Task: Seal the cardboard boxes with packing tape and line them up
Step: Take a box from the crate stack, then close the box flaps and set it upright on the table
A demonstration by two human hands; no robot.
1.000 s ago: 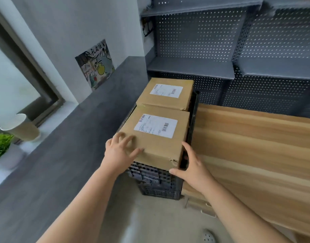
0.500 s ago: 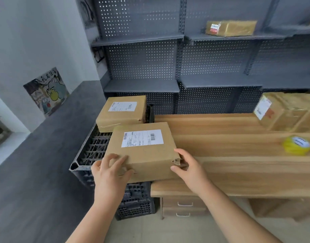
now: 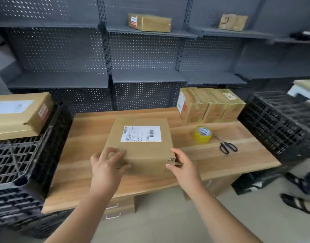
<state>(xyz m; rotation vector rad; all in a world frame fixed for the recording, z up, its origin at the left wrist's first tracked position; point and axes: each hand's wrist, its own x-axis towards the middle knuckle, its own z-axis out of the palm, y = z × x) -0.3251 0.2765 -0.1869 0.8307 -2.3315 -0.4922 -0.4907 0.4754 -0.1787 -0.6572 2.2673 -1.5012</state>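
Box (image 3: 140, 142), label up, is now over the mid desk (image 3: 238, 155); a sec ago it sat on the black crate (image 3: 28, 155) at left w/ a 2nd box (image 3: 19, 113), which stays there. Left hand (image 3: 107, 165) grips the near-left corner, fingers on top. Right hand (image 3: 182, 165) clasps the near-right corner, where the cardboard is torn. Box looks set down, but blur hides whether it's touching yet. Yellow tape (image 3: 202, 134) & scissors (image 3: 227, 146) lie near, to its right; taped boxes (image 3: 210, 104) are lined up back right. Fetch done, sealing next.
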